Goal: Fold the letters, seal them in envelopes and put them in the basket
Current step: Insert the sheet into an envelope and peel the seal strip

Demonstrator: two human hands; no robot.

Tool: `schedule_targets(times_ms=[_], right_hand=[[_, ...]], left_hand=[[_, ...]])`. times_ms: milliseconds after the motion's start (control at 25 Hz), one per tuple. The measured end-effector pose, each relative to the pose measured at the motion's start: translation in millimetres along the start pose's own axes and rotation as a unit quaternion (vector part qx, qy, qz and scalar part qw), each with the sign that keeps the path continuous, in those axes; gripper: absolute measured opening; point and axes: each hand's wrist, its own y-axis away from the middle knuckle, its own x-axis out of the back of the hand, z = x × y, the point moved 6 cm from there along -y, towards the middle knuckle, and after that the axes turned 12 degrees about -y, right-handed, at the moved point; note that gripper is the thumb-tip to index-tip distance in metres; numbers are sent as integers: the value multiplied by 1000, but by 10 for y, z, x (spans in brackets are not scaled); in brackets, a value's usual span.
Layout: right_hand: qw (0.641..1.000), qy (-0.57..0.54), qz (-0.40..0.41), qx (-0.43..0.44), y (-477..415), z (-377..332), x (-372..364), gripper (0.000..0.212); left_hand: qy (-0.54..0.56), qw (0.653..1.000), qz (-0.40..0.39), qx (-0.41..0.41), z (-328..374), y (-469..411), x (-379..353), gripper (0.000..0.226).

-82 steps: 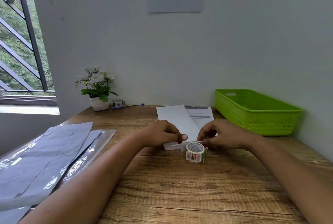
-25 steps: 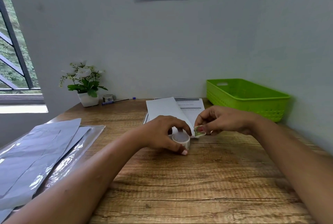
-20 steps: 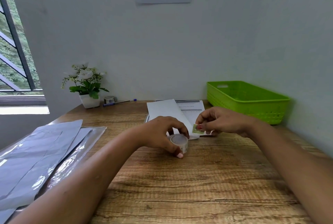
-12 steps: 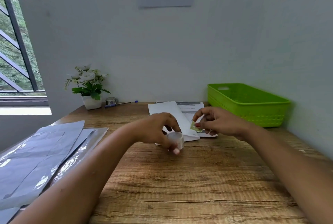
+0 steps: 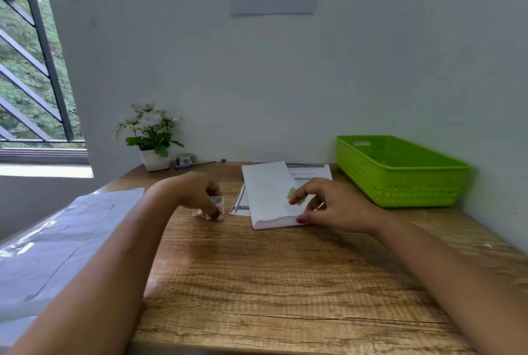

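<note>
- Right hand: hovers over the near end of the envelope. The fingers are loosely spread, the thumb rests on the envelope's near edge, and a small green tape piece clings to the index fingertip.
- Left hand: the fingers curl round a small tape roll and hold it on the tabletop, just left of the envelope.
- Envelope: lies flat at the middle of the tabletop with its long axis running toward the rear edge, partly covering printed letters. Its near end looks slightly raised, so it is probably not yet sealed.
- Basket: sits at the rear right corner, apart from the envelope. No envelope is visible inside.
- Step in hand (judged): sealing the envelope with the tape piece.
- How to do it well:
  - Keep the thumb pinning the near edge so the paper cannot slide.
  - Lay the piece across the flap's edge, half on each side.
  - Roll the fingertip off the piece rather than lifting straight up, so it stays on the paper and not on the finger.
  - Smooth it flat.
  - Let go of the roll so the left hand can steady the envelope.
</note>
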Motion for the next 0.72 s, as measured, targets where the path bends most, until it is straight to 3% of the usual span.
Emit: schedule_targets(times_ms=[80,200,320,400,520,720], right_hand=[[1000,29,2,6,-16,19,-59,30],[999,15,38,15,-52,46,-75,31],[995,-2,90,32,-63,11,-8,30],[994,3,104,44,-58,-14,26,31],[989,27,136,58,-47,-48,73,33],[975,90,149,137,28,-233,83,41]], left_hand=[[2,1000,12,-12,66,19,40,57],[60,990,85,-93,416,65,133,50],[70,983,74,-153,816,74,62,46],[32,981,106,-159,941,68,48,41],[89,972,147,-163,943,110,124,15],[189,962,145,-130,923,105,104,27]])
